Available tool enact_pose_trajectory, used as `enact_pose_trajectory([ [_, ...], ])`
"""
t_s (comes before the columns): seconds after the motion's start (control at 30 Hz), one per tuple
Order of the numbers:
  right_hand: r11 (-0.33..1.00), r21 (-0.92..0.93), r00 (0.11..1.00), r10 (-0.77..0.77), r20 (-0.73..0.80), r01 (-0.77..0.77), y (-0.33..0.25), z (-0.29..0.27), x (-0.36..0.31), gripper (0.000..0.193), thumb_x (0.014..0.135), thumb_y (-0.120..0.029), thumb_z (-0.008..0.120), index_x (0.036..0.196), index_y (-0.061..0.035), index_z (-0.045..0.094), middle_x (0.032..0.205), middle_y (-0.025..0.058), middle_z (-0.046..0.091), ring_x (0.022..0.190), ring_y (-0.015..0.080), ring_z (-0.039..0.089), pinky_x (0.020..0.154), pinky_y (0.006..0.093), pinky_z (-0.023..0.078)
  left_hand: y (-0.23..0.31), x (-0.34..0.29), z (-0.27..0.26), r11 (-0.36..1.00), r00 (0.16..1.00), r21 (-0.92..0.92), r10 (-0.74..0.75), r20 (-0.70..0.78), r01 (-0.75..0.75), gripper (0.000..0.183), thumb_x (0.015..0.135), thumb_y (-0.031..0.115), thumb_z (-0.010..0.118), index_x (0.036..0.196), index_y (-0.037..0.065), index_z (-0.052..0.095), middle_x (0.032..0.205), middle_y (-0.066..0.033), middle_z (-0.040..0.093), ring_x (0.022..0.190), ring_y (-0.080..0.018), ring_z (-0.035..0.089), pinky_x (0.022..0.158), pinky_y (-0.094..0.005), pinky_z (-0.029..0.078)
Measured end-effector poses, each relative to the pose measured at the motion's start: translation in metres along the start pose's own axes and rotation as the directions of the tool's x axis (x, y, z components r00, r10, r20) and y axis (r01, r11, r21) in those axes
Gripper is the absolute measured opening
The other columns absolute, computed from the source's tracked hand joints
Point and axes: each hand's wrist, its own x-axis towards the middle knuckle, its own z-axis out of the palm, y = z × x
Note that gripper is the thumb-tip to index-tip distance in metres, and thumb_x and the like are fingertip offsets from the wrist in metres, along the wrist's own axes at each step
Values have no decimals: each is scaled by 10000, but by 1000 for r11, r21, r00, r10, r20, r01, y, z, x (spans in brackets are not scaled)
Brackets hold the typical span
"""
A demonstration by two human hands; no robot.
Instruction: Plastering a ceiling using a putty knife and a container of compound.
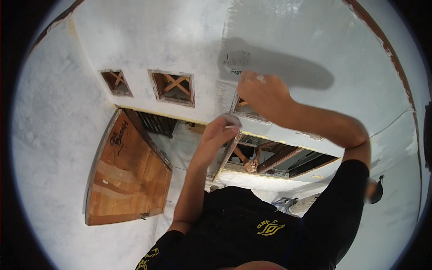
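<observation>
My right hand (pixel 266 93) is raised to the wall, its fingers closed round what looks like a paintbrush (pixel 236 59) with dark grey bristles and a bit of green near the grip. The bristles appear to meet the wall (pixel 279 27), which is grey-toned here and paler to the left. A pale spot shows on the back of that hand, and its arm casts a long shadow. Lower and to the left, my left hand (pixel 217 132) curls round a small, rounded, pale grey thing (pixel 231 119); its kind is hard to make out.
Square vents with crossed wooden slats (pixel 173 88) line the wall. An orange-brown wooden door (pixel 135 173) stands at left. Below my hands, a window frame (pixel 281 157) shows another person's hands (pixel 251 165) beyond it. A dark-capped person (pixel 374 191) is at the right.
</observation>
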Motion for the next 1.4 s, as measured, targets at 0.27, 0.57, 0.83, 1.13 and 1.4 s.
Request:
enact_pose_trajectory([
  [0.27,870,491,990,-103,99,42,-72,34,-1,151,875,-149,618,917,-18,681,784,158,668,775,351,694,642,437,564,45,-48,29,921,679,286,-33,733,-263,252,976,275,637,1010,27,667,933,-88,663,900,-209,635,791,-336,500],
  [0.57,127,969,905,-401,-144,211,-206,36,63,291,855,-304,682,998,-56,738,896,201,695,845,397,653,755,455,509,107,-153,28,591,881,757,-155,447,-280,294,946,350,626,1004,62,637,946,-108,631,915,-312,618,810,-411,489],
  [0.83,-315,928,573,-731,-370,197,-325,9,71,344,833,-297,728,1018,-7,719,843,200,699,783,354,658,716,385,496,245,-345,8,117,969,992,234,-76,50,506,943,408,580,1157,-50,552,1008,-161,585,987,-320,587,837,-466,454],
  [1.13,-380,861,134,-886,-444,339,-430,-23,6,278,858,-241,690,978,7,725,907,222,700,872,409,660,771,448,500,31,-529,-1,783,-82,246,353,-932,571,327,1000,270,597,1218,33,656,1006,-25,690,937,-111,614,828,-268,476],
  [1.4,-152,900,303,-908,-291,407,-451,-32,-24,303,895,-309,666,988,-27,727,904,217,702,923,398,668,813,472,519,-64,-542,9,868,-235,-53,75,-969,494,426,1051,380,496,1308,55,599,1104,-58,658,1020,-151,621,865,-302,507],
])
